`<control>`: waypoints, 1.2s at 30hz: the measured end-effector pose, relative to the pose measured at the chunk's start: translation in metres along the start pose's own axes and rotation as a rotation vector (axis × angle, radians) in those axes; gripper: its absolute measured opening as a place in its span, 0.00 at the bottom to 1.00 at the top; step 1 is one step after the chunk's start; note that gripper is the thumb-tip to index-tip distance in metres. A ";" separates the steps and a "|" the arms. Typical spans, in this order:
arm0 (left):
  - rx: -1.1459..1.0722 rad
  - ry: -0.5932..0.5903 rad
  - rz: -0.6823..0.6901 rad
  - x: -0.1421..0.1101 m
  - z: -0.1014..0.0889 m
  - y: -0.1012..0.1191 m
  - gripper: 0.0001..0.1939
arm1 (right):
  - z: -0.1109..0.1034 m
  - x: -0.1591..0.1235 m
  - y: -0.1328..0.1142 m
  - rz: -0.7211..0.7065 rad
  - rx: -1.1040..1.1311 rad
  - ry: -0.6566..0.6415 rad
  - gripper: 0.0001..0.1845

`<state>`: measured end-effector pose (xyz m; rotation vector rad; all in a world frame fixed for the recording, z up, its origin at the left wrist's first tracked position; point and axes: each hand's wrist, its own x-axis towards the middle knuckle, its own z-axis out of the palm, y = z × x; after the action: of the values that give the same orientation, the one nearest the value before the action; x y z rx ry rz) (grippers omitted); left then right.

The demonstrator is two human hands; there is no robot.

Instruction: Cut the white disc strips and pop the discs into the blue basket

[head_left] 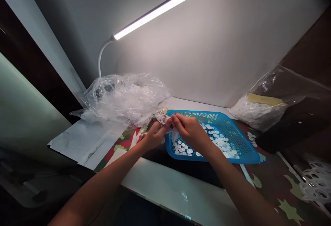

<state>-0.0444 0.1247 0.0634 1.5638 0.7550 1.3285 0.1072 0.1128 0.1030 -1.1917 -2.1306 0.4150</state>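
Observation:
Between my two hands is a limp white sheet with round holes (pixel 161 118), held over the left edge of a blue plastic basket (pixel 248 148). My left hand (pixel 156 133) pinches the sheet with its thumb on top. My right hand (pixel 188 127) has its thumb and fingers closed on the sheet's right side, close to the left thumb. Part of the sheet hangs below the fingers. Many small white discs (pixel 222 141) lie in the basket, some hidden behind my right hand and forearm.
A large clear plastic bag (pixel 124 96) of white material stands behind my left hand. Another clear bag (pixel 258 114) with white pieces and a yellow label (pixel 266 99) is at the right. Holed white sheets (pixel 318 177) lie far right. A lit lamp (pixel 168 9) hangs above.

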 end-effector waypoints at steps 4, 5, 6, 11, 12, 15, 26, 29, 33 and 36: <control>-0.054 0.013 -0.044 -0.001 0.001 0.002 0.19 | -0.004 -0.002 -0.002 0.033 -0.096 -0.015 0.18; -0.069 0.013 -0.060 -0.001 0.001 0.002 0.18 | -0.004 -0.002 -0.002 0.040 -0.091 -0.024 0.18; -0.085 0.013 -0.077 -0.001 0.000 0.002 0.18 | -0.004 -0.001 -0.002 0.043 -0.075 -0.030 0.19; -0.192 -0.004 -0.188 -0.003 -0.007 0.003 0.16 | -0.003 0.004 0.007 0.035 0.103 0.070 0.18; -0.218 -0.013 -0.207 -0.003 -0.009 0.004 0.16 | -0.005 0.005 0.009 0.036 0.174 0.036 0.17; -0.282 -0.021 -0.235 -0.001 -0.013 0.007 0.15 | -0.012 0.006 0.018 0.043 0.452 -0.236 0.17; -0.148 0.013 -0.192 0.000 -0.018 0.010 0.12 | -0.049 0.004 0.025 0.029 0.495 -0.342 0.16; -0.055 0.009 -0.180 0.002 -0.019 0.009 0.14 | -0.061 0.003 0.024 0.005 0.386 -0.247 0.16; 0.064 -0.002 -0.169 0.007 -0.021 0.007 0.19 | -0.076 -0.001 0.020 -0.032 0.210 -0.095 0.14; 0.137 -0.005 -0.151 0.007 -0.023 0.006 0.17 | -0.083 -0.005 0.015 -0.030 0.160 -0.007 0.13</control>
<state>-0.0656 0.1342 0.0713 1.5822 0.9584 1.1833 0.1746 0.1132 0.1545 -1.0676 -2.0758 0.5661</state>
